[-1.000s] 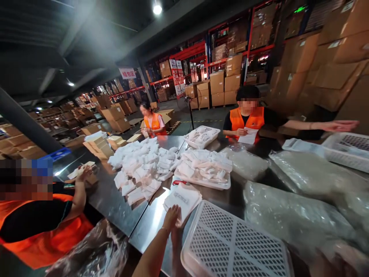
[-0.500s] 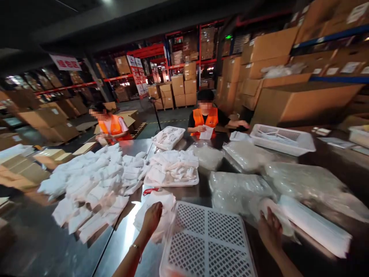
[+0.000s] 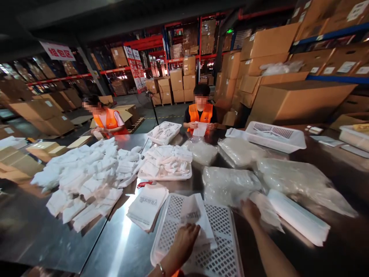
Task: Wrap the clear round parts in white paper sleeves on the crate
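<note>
Gripping a white printed bag (image 3: 195, 215), the left hand (image 3: 184, 241) presses it down onto an upturned white perforated tray (image 3: 221, 261) at the near edge of the steel tabletop (image 3: 121, 250). Over to the right, the right hand (image 3: 250, 211) has its grip closed on a white packet (image 3: 266, 215) lying just beside a clear plastic bag of goods (image 3: 227, 184). A stack of the same printed bags (image 3: 147, 206) sits left of the tray. Across the tabletop, two people in orange vests (image 3: 200, 113) handle more packets.
</note>
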Demonstrator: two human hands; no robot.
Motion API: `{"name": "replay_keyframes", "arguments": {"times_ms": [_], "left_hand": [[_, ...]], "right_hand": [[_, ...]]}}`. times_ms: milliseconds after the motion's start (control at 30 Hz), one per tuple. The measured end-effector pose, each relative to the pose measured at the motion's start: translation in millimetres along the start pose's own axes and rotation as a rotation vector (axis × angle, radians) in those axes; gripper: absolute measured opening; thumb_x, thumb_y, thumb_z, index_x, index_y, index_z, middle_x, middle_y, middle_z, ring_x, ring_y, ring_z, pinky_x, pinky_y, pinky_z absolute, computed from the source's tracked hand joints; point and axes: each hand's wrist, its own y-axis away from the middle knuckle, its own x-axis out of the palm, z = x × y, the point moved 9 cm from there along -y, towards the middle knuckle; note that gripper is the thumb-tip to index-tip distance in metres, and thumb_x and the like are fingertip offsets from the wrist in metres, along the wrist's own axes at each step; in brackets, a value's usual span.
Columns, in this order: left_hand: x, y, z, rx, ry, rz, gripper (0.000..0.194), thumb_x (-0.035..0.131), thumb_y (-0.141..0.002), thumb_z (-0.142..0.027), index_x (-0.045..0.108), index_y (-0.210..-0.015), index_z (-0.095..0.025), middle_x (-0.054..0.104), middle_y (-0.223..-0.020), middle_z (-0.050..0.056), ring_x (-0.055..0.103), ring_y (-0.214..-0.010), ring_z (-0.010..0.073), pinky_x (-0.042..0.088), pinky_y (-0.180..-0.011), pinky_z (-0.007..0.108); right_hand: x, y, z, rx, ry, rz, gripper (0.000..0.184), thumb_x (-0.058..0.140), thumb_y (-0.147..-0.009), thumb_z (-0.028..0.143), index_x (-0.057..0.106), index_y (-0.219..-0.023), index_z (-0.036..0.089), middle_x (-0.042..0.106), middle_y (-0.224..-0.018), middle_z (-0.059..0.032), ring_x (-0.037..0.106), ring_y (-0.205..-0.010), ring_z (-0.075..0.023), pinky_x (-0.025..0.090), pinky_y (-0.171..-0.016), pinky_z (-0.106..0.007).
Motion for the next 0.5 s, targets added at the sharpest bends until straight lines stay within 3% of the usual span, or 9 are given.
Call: {"name": "replay_keyframes", "arguments": {"times_ms": [67,133,233,300,367,433,500], "left_hand": [[-7.9,10,9,0.032,0.118,-0.003,0.061,0.04,-0.071,0.008,0.056,-0.124,-0.019,0.06,-0.133,0.009,0.062,-0.113,0.0241,0.054,-0.092,0.03],[-13.4,18,20,0.029,0.263,-0.018,0.056,0.038,-0.072,0.007,0.06,-0.117,-0.019,0.053,-0.142,0.008,0.061,-0.117,0.0217,0.052,-0.097,0.028],[-14.4,24,34,-0.031,0.447,-0.098,0.032,0.04,-0.083,-0.001,0.065,-0.095,-0.018,0.067,-0.122,0.008,0.068,-0.101,0.0189,0.055,-0.088,0.026],[-9.3,24,38,-0.08,0.487,-0.148,0.028,0.041,-0.086,-0.004,0.065,-0.091,-0.017,0.072,-0.105,0.007,0.069,-0.092,0.0178,0.056,-0.083,0.027],[-2.2,23,35,-0.099,0.472,-0.163,0.029,0.04,-0.087,-0.003,0.066,-0.089,-0.016,0.073,-0.102,0.006,0.068,-0.091,0.0168,0.056,-0.083,0.026],[0.9,19,24,-0.056,0.407,-0.172,0.03,0.041,-0.089,-0.004,0.068,-0.089,-0.015,0.072,-0.107,0.006,0.067,-0.095,0.0172,0.055,-0.084,0.027],[-1.3,15,7,0.041,0.286,-0.178,0.027,0.044,-0.091,-0.006,0.07,-0.092,-0.015,0.071,-0.107,0.006,0.066,-0.096,0.0193,0.055,-0.085,0.03]], "right_hand": [[-5,3,-2,0.049,-0.13,0.058,0.045,0.043,-0.075,0.053,0.061,-0.066,0.013,0.061,-0.068,-0.0202,0.066,-0.077,-0.0338,0.047,-0.074,-0.053],[-6,21,-4,0.077,-0.286,0.152,0.052,0.046,-0.067,0.064,0.061,-0.067,0.014,0.064,-0.074,-0.0219,0.067,-0.079,-0.0353,0.05,-0.077,-0.052],[-5,74,-17,0.169,-0.624,0.283,0.066,0.048,-0.06,0.077,0.065,-0.08,0.017,0.07,-0.088,-0.0201,0.069,-0.084,-0.0347,0.056,-0.079,-0.049],[-1,114,-39,0.357,-0.973,0.309,0.06,0.059,-0.057,0.076,0.067,-0.08,0.022,0.071,-0.094,-0.0186,0.068,-0.095,-0.0367,0.054,-0.088,-0.049],[7,148,-58,0.502,-1.173,0.37,0.051,0.064,-0.056,0.073,0.071,-0.078,0.027,0.071,-0.097,-0.017,0.065,-0.103,-0.0371,0.053,-0.092,-0.046],[14,171,-70,0.55,-1.192,0.446,0.048,0.062,-0.059,0.072,0.073,-0.076,0.029,0.071,-0.096,-0.0177,0.065,-0.104,-0.0379,0.052,-0.091,-0.045],[10,179,-72,0.422,-1.045,0.41,0.053,0.055,-0.064,0.071,0.073,-0.086,0.027,0.071,-0.1,-0.0191,0.064,-0.106,-0.0385,0.052,-0.091,-0.047]]}}
